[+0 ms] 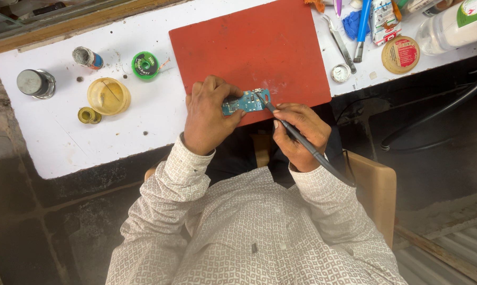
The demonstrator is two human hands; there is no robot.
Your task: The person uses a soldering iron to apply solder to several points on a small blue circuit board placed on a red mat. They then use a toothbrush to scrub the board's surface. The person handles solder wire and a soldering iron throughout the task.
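Circuit board (247,101), small, flat and blue-green with tiny metal parts on its face, lies at the near edge of a red rectangular rubber mat (254,45), close to the person's body. The left hand (209,116) pins it down: fingers curled narrow over the board's left end, thumb along its near edge, so that part of the board is hidden beneath them. The right hand (299,134) is closed around a slim dark soldering iron (288,129), held like a pen, its fine tip touching the board's right end near the top corner. A dark cable runs from the tool's rear over the wrist and away to the right.

The mat rests on a white worktop (48,132), marked with small dark spots. To the left of the mat sit a green spool of solder braid (145,65), a round yellow translucent tub (108,96), a small brass-coloured ring (89,115), a short metal cylinder with a grey top (35,83) and a little tin with a blue and red label (88,57). To the right of the mat lie metal tweezers (340,43), a small round silver tin (340,73), a round tan lid with red print (400,54), a blue-handled tool (362,25) and a clear plastic bottle (450,29) on its side. Both sleeves are white with a fine grey pattern.
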